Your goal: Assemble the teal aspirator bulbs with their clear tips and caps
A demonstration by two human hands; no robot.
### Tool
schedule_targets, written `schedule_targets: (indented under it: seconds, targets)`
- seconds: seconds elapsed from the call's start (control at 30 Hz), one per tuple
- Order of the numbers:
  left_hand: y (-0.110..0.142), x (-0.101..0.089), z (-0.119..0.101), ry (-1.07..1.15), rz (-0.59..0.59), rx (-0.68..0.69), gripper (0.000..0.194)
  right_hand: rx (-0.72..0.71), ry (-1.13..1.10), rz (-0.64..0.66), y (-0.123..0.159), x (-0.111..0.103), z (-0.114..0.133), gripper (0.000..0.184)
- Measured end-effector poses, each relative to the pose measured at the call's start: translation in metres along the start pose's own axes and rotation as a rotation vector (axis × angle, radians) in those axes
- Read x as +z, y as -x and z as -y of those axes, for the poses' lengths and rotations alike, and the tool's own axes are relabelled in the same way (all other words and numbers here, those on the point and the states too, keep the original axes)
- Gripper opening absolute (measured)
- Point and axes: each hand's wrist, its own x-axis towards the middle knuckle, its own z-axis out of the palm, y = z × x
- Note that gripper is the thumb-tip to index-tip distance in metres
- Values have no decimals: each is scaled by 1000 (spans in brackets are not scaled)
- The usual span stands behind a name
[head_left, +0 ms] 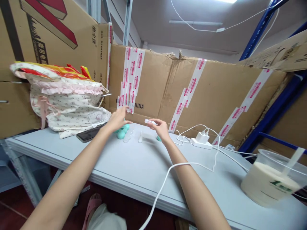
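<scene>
My left hand (118,118) is raised at the back of the table, thumb and fingers apart, with nothing visible in it. Just below it sits a cluster of rounded teal pieces (122,132), partly hidden by the hand. My right hand (161,128) pinches a small, whitish, translucent piece (149,121) between thumb and fingertips. On the tabletop between the hands lie a clear bumpy piece (128,136) and a small upright whitish piece (140,137). Another teal piece (158,138) shows partly behind my right hand.
A phone (90,133) and a floral cloth bag (69,102) are at the left. A white power strip (201,143) with a charger stands right, its cable looping across my right forearm. A clear cup of cream-coloured liquid (268,182) is near right. Cardboard (187,92) walls the back.
</scene>
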Motion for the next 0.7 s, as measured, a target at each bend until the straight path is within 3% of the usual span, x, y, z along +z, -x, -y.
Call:
schedule_targets:
  seconds: [0.07, 0.13, 0.17, 0.23, 0.5, 0.6, 0.7]
  targets:
    - [1, -5, 33, -59, 120, -177, 64, 38, -88, 1, -2, -4, -3, 32]
    - [5, -7, 60, -58, 328, -318, 60, 54, -137, 3, -3, -6, -5, 33]
    - [7, -6, 69, -62, 427, -369, 57, 52, -152, 7, -3, -6, -5, 34]
    - [10, -4, 80, -42, 516, -430, 48, 38, -167, 29, -3, -5, -5, 34]
    - [9, 11, 82, 147, 507, -413, 49, 3, -128, 137, 4, 6, -3, 31]
    - [8, 13, 87, 197, 429, -412, 42, -34, -88, 178, 6, 8, -2, 31]
    - [6, 6, 85, 415, 297, -421, 43, -44, -77, 173, 7, 9, -2, 34]
